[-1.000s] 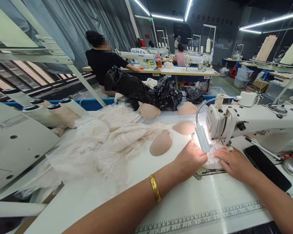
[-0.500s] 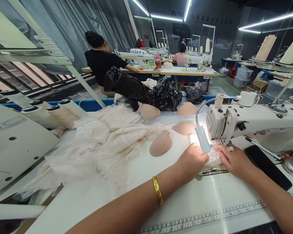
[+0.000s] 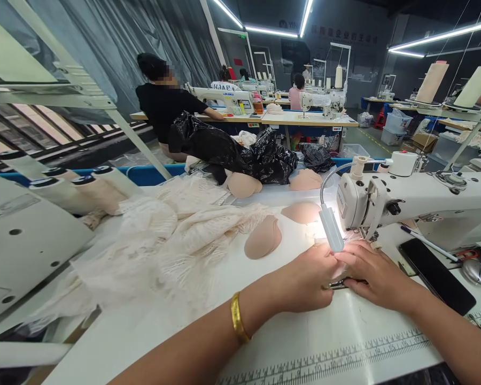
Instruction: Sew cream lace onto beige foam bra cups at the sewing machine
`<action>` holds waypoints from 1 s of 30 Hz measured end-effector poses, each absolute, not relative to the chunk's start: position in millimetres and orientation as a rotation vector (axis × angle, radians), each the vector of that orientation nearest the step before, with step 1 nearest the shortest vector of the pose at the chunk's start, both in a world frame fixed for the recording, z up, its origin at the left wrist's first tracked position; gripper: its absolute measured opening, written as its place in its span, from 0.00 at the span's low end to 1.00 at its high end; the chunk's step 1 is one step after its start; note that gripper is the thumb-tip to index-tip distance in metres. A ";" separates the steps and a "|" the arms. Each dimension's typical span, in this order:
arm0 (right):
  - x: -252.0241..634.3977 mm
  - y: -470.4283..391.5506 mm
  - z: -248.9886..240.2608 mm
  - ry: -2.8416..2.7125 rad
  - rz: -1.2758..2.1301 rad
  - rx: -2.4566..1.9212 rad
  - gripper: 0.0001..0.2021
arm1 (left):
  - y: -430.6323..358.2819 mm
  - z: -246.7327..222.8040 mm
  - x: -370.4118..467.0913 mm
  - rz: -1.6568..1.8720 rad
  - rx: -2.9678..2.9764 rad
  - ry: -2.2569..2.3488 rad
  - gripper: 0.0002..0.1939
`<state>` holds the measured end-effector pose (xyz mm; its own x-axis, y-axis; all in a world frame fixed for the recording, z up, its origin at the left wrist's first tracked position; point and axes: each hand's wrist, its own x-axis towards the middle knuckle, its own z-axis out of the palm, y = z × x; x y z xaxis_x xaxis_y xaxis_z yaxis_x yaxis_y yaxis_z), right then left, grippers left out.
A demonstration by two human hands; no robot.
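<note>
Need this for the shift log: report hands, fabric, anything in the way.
Left hand and right hand close together at fabric, before machine. Fabric mostly hidden. Lamp partly blocks view; phone lies right of right hand.

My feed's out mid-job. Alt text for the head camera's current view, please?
The left hand and right hand meet at pale fabric before a white sewing machine, beside a lit lamp. Beige oval pieces and a heap of cream lace lie to their left, a black phone to their right.
</note>
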<state>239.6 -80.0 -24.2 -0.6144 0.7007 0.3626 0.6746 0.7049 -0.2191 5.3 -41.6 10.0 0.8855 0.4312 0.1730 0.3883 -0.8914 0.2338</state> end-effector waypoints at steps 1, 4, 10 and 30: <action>240.5 -77.8 -27.9 -2.493 0.056 -1.114 0.20 | -41.5 9.1 4.8 0.322 2.847 0.639 0.11; 246.0 -70.0 -40.8 -2.522 -0.082 -1.297 0.17 | -40.5 2.6 5.4 0.387 2.896 0.720 0.09; 256.1 -62.9 -50.2 -2.466 -0.121 -1.421 0.22 | -36.8 -5.3 7.3 0.500 2.945 0.541 0.10; 255.3 -60.8 -49.8 -2.454 0.069 -1.538 0.31 | -23.2 -26.8 5.7 0.694 3.091 0.622 0.12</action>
